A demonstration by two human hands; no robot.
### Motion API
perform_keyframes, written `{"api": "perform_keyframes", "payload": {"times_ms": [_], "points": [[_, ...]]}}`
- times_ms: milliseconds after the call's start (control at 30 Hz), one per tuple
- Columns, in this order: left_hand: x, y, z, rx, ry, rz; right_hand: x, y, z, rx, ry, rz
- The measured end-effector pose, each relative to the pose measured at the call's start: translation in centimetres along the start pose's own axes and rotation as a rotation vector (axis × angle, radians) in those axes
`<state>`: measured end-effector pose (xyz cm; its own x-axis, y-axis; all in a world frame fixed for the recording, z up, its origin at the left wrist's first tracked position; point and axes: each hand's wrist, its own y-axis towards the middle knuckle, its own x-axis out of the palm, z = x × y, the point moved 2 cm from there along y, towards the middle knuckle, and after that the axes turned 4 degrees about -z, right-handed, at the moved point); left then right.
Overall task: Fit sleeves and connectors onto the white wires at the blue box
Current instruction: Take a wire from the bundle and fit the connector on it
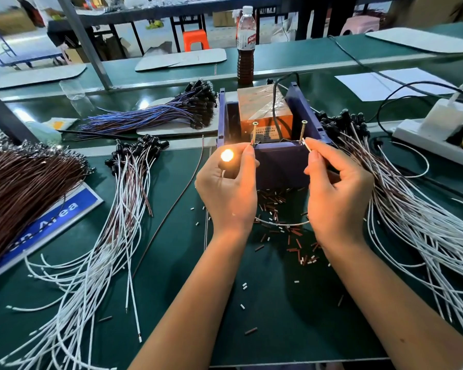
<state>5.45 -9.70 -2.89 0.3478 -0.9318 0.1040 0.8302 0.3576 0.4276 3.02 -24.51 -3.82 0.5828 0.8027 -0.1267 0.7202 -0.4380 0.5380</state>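
The blue box (278, 161) stands mid-table with two upright screws, the left screw (254, 132) and the right screw (303, 130), on its front rim. My left hand (229, 188) pinches a wire end against the left screw and holds a small lit lamp (227, 155) that glows orange. My right hand (337, 193) pinches a white wire end (306, 144) at the right screw. The wire loops down between my wrists (284, 224). Short brown and white sleeve pieces (281, 222) are scattered in front of the box.
White-wired lamp bundles lie left (123, 204) and right (412, 209). A brown wire pile (24, 188) and a blue wire bundle (155, 116) sit further left. A bottle (246, 46) stands behind the box; a power strip (439, 134) is at right.
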Motion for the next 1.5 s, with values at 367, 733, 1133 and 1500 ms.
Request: {"api": "perform_keyframes", "payload": {"times_ms": [367,733,1133,1500], "points": [[0.5,-1.4,1.5,-0.047,-0.175,-0.042,-2.9,1.8,0.3,0.135,0.031,0.095],[13.2,-0.3,9.5,-0.281,-0.237,-0.490,-14.5,8.1,-4.8,0.000,-0.696,-0.093],[21.0,0.7,8.3,-0.921,-0.828,-0.685,-17.2,7.5,-6.8,0.014,-0.788,-0.394],[21.2,1.3,1.2,-0.732,-0.131,-0.299,-16.5,7.1,-6.1,0.261,-1.146,-0.759]]}}
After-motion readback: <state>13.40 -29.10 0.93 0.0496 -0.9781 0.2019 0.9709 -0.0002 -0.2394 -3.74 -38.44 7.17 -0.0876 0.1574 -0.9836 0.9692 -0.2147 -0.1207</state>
